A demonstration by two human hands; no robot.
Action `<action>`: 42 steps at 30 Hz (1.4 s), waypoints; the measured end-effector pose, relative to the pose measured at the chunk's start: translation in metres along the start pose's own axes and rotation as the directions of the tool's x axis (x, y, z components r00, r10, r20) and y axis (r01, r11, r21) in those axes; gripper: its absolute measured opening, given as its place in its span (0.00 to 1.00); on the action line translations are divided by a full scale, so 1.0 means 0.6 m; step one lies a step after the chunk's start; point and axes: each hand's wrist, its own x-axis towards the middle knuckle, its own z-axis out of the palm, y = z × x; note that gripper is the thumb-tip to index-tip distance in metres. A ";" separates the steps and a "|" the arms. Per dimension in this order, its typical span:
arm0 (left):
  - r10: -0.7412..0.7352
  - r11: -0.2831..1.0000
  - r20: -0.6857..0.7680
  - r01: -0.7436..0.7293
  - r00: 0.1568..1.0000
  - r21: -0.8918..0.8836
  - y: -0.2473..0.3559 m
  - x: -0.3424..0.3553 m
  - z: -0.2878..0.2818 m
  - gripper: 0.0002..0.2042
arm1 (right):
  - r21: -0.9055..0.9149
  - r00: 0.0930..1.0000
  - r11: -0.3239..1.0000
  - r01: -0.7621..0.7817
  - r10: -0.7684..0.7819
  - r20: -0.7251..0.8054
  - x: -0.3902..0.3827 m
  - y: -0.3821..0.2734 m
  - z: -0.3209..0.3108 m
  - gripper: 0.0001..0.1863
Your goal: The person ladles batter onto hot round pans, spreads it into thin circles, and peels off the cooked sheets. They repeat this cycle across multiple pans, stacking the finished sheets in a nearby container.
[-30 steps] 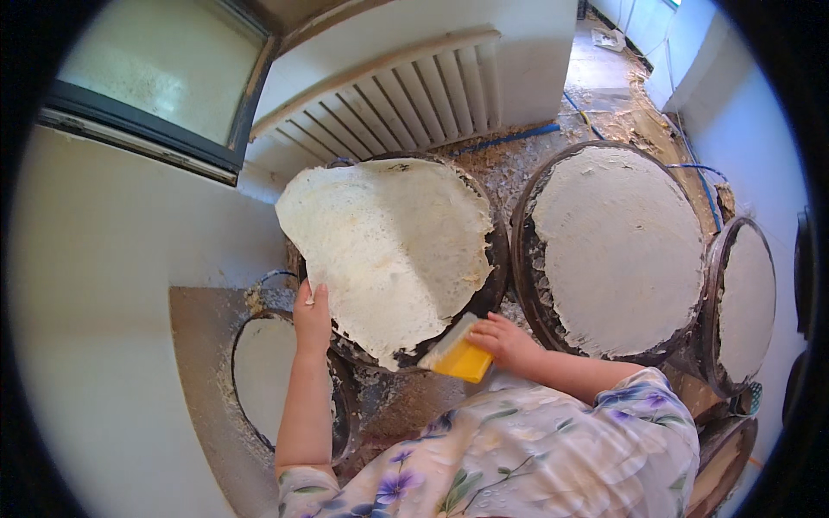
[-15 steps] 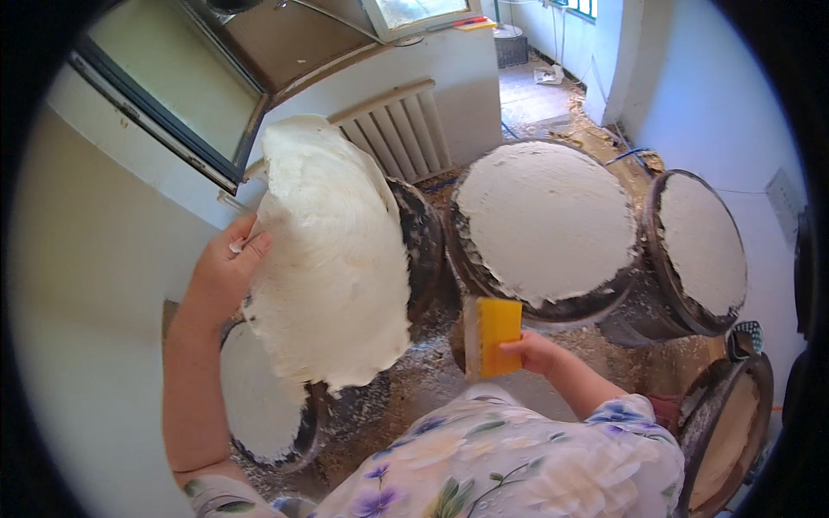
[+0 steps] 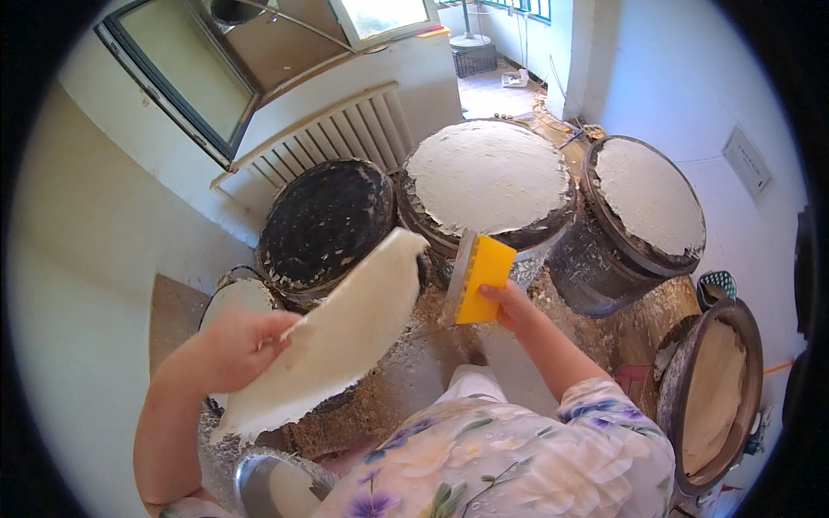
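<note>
My left hand (image 3: 246,350) grips the edge of a large, thin, cream-coloured crepe (image 3: 345,311) that hangs in the air, its torn lower edge drooping. The yellow scraper (image 3: 485,281) with a pale blade is held upright in my right hand (image 3: 508,304). Beyond the crepe sits a bare black round griddle (image 3: 326,220) with a few pale crumbs on it. A pale sheet covers the big round griddle (image 3: 488,177) to its right. Partly behind my left hand, another griddle (image 3: 237,298) carries a pale layer too.
More drum-shaped griddles with pale sheets stand at the right (image 3: 649,197) and lower right (image 3: 715,393). A metal basin (image 3: 276,483) with something pale inside is at the lower left. A radiator (image 3: 337,134) lines the wall under an open window (image 3: 181,73). Scraps litter the floor.
The crepe has swung down and toward me, away from the black griddle, which now shows bare. My view has shifted, and the basin has come into sight. The scraper stays in my right hand.
</note>
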 end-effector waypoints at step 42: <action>0.844 0.494 0.191 -0.865 0.501 0.088 0.939 0.434 0.920 0.18 | -0.212 -0.024 0.729 0.650 -0.260 -0.965 -1.275 -0.153 -0.519 0.22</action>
